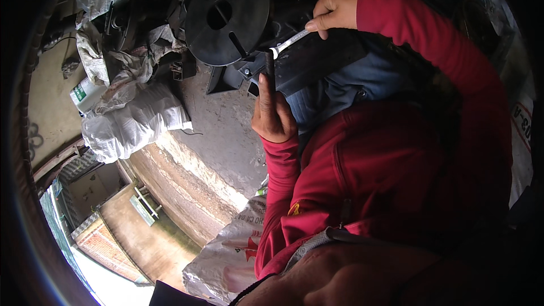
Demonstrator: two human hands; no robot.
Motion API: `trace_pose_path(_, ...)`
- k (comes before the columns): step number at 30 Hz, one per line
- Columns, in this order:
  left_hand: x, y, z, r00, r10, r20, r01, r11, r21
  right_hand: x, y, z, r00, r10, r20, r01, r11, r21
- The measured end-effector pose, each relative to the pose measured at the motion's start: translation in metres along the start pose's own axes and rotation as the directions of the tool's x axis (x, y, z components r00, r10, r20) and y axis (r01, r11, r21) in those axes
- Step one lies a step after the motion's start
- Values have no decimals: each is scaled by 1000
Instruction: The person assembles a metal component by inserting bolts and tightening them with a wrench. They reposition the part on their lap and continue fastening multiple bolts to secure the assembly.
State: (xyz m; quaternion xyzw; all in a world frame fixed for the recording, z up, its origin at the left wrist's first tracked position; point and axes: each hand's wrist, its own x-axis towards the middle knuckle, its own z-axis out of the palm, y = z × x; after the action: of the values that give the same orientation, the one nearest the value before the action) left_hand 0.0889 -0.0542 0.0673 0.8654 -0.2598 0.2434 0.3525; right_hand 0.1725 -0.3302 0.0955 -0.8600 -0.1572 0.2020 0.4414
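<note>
My right hand (335, 10) is closed around one end of a silver wrench (293, 40), with the thumb along it. The wrench's other end meets a dark threaded rod (270, 63) near its upper part. Below, my left hand (274, 114) is closed at the rod's lower part, its index finger stretched up along it. Beside the rod lies a dark metal block (326, 59) over my legs, with a small shiny bolt (247, 72) at its left end. A large dark metal disc (249, 0) with a round central hole and slots stands just left of the wrench head.
White sacks (136, 124) and crumpled plastic (90, 51) lie to the left, beside a pale container with a green label (86, 95). Grey floor (221, 130) runs below the disc. A printed sack (226, 249) rests by my left elbow. Dark metal parts fill the far side.
</note>
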Motion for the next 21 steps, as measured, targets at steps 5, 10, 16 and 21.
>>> trace_pose_path(5,-4,-3,1,1000,-28,-3,28,999,-21,2,-1,7,993,-77,-84,73,996,-51)
trace_pose_path(10,-2,-5,1,999,-40,11,41,998,-55,1,-1,4,996,-68,-61,64,996,-64)
trace_pose_path(16,-7,-11,11,989,110,-103,-110,994,5,-3,-3,4,993,-85,-78,77,992,-99)
trace_pose_path(21,-8,-9,17,990,-48,134,40,997,64,2,-2,3,995,-69,-65,61,991,-116)
